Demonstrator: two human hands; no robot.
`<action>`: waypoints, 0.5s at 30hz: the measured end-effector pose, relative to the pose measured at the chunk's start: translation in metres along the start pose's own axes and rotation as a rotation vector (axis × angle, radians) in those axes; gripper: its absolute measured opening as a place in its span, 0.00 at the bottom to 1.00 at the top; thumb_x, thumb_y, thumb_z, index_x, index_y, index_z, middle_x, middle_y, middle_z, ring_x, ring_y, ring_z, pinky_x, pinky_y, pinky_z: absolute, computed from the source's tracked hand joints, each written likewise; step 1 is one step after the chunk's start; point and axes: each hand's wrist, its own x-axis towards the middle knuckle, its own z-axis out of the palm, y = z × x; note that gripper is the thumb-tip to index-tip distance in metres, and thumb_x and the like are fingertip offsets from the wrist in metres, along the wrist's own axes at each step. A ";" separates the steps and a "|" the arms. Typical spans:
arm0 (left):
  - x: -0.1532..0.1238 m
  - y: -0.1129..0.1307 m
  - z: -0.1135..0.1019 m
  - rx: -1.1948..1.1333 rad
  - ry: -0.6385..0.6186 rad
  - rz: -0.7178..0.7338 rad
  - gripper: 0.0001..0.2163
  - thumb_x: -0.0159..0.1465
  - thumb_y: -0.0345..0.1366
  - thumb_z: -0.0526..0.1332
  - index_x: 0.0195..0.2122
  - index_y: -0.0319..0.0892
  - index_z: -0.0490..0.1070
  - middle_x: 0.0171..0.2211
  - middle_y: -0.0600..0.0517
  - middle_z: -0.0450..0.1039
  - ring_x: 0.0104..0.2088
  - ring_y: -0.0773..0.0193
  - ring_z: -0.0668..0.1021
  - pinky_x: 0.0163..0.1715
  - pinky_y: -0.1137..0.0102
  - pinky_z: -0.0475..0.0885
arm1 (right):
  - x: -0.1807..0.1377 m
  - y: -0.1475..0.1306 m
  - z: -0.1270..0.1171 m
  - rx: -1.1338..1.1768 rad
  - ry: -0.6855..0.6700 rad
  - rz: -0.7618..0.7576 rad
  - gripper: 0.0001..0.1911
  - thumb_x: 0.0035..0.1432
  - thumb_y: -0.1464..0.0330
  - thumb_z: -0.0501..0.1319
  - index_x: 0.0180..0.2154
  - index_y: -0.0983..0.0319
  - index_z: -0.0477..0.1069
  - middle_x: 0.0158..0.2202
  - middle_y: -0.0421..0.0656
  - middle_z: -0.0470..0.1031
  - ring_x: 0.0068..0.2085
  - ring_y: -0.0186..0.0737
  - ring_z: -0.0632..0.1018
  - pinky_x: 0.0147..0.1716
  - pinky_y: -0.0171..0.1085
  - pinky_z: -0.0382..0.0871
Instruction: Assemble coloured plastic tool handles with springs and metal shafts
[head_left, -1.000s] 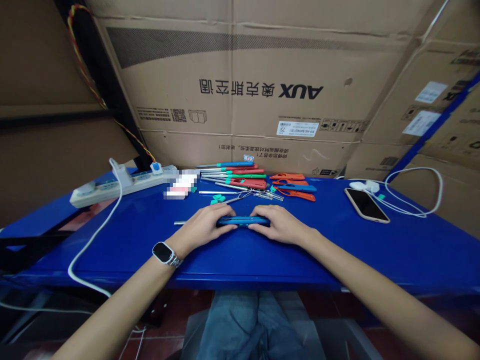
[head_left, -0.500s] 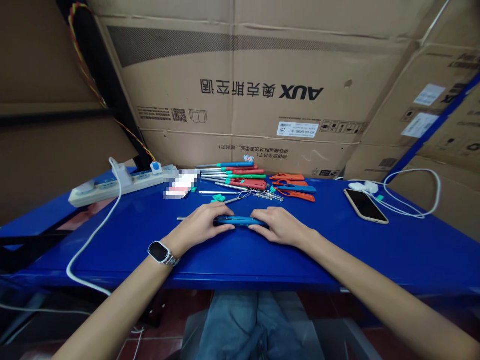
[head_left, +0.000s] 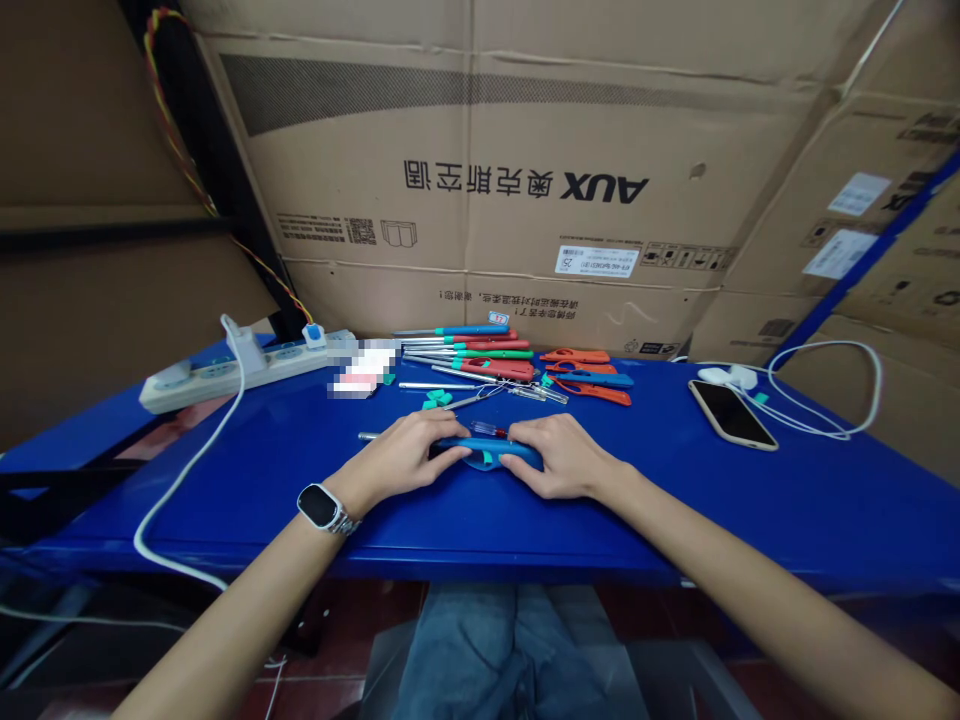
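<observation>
A blue long-neck lighter lies crosswise between my hands, low over the table. My left hand grips its nozzle side, and the metal tube's tip sticks out left of the fingers. On the handle's right end my right hand is closed, thumb below and fingers above. A green trigger shows in the handle's opening between both thumbs. Just behind it, a small clear and red piece lies on the table, partly hidden by my fingers.
Behind stand several assembled lighters with metal tubes, loose orange and blue handle shells, and small green pieces. A power strip is at left, a phone with white cables at right. Cardboard walls the back.
The blue lighter has turned in my hands, so its trigger opening and green trigger now show. The clear and red piece has come into view behind it.
</observation>
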 end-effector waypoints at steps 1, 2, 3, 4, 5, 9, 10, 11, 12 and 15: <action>0.000 -0.001 0.000 -0.008 -0.007 -0.008 0.14 0.71 0.43 0.55 0.46 0.43 0.76 0.41 0.46 0.77 0.42 0.57 0.78 0.44 0.62 0.72 | 0.000 0.000 0.000 0.002 0.007 -0.009 0.16 0.67 0.57 0.53 0.34 0.61 0.70 0.32 0.44 0.74 0.32 0.39 0.74 0.28 0.37 0.52; 0.000 -0.001 0.001 -0.017 -0.013 -0.014 0.14 0.71 0.43 0.55 0.46 0.43 0.77 0.41 0.46 0.77 0.42 0.57 0.78 0.44 0.62 0.72 | 0.001 0.000 0.001 0.006 0.013 -0.016 0.16 0.67 0.58 0.52 0.35 0.61 0.70 0.35 0.45 0.74 0.34 0.40 0.74 0.28 0.37 0.53; 0.000 -0.003 0.001 -0.025 -0.017 -0.020 0.14 0.70 0.43 0.55 0.45 0.43 0.77 0.41 0.46 0.76 0.42 0.57 0.78 0.44 0.62 0.72 | 0.001 0.000 0.002 0.018 0.015 -0.018 0.15 0.68 0.58 0.52 0.38 0.61 0.70 0.37 0.45 0.74 0.36 0.40 0.75 0.30 0.37 0.55; -0.001 -0.004 0.002 -0.034 -0.019 -0.027 0.14 0.70 0.44 0.55 0.45 0.43 0.78 0.41 0.46 0.76 0.41 0.57 0.77 0.45 0.62 0.72 | 0.001 0.000 0.004 0.038 0.014 -0.014 0.15 0.69 0.58 0.51 0.41 0.61 0.70 0.39 0.46 0.74 0.38 0.41 0.75 0.31 0.37 0.58; -0.001 -0.005 0.002 -0.040 -0.021 -0.037 0.15 0.70 0.44 0.55 0.45 0.43 0.78 0.41 0.46 0.76 0.41 0.57 0.77 0.45 0.62 0.72 | 0.001 0.000 0.005 0.060 0.014 -0.008 0.14 0.69 0.59 0.51 0.43 0.60 0.69 0.41 0.46 0.74 0.40 0.42 0.75 0.33 0.37 0.60; -0.001 -0.009 0.004 -0.052 -0.011 -0.066 0.15 0.70 0.45 0.54 0.44 0.44 0.79 0.42 0.46 0.74 0.42 0.57 0.76 0.47 0.61 0.72 | 0.003 0.000 0.011 0.090 0.006 -0.005 0.13 0.70 0.59 0.50 0.45 0.60 0.66 0.42 0.47 0.73 0.43 0.44 0.74 0.41 0.40 0.64; -0.001 -0.008 0.004 -0.055 -0.003 -0.067 0.15 0.71 0.44 0.54 0.44 0.45 0.79 0.42 0.46 0.74 0.43 0.57 0.76 0.47 0.61 0.72 | 0.003 0.000 0.012 0.088 0.000 -0.010 0.13 0.70 0.59 0.49 0.43 0.60 0.66 0.42 0.47 0.72 0.42 0.43 0.73 0.42 0.41 0.64; -0.001 -0.008 0.004 -0.061 0.007 -0.066 0.15 0.71 0.44 0.54 0.44 0.45 0.79 0.42 0.47 0.74 0.43 0.56 0.76 0.47 0.61 0.72 | 0.004 0.000 0.013 0.089 -0.005 -0.014 0.14 0.71 0.60 0.49 0.42 0.60 0.67 0.41 0.47 0.71 0.41 0.43 0.73 0.42 0.42 0.63; -0.001 -0.007 0.004 -0.067 0.018 -0.064 0.15 0.71 0.44 0.54 0.44 0.45 0.78 0.42 0.47 0.74 0.44 0.56 0.75 0.48 0.61 0.72 | 0.004 0.000 0.014 0.094 -0.009 -0.016 0.14 0.71 0.60 0.48 0.42 0.60 0.67 0.41 0.47 0.71 0.41 0.42 0.72 0.43 0.42 0.63; -0.002 -0.004 0.003 -0.083 0.027 -0.042 0.13 0.67 0.47 0.60 0.42 0.44 0.77 0.42 0.47 0.74 0.45 0.55 0.76 0.48 0.61 0.72 | 0.005 0.001 0.015 0.110 -0.015 -0.011 0.15 0.71 0.59 0.48 0.42 0.60 0.67 0.41 0.46 0.70 0.40 0.41 0.72 0.42 0.42 0.62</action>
